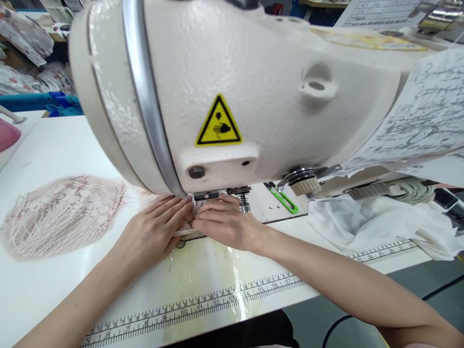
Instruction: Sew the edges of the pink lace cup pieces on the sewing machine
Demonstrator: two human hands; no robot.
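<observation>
A piece of pale pink lace fabric (186,228) lies under the head of a white sewing machine (268,82). My left hand (152,229) rests on the lace to the left of the needle area, its fingers stretched out flat and pointing forward. On the right, my right hand (230,224) has bent fingers closed on the lace edge, close to the machine's presser area. The machine head hides the needle and part of the fabric. Another pink lace piece (65,215), with loose dark red threads, lies flat at the left.
Green thread snips (284,199) lie behind my right wrist. White cloth (348,222) is heaped at the right over a printed ruler strip (232,299) along the table's front edge. A marked paper sheet (424,106) hangs on the machine. Patterned fabric (25,36) is piled back left.
</observation>
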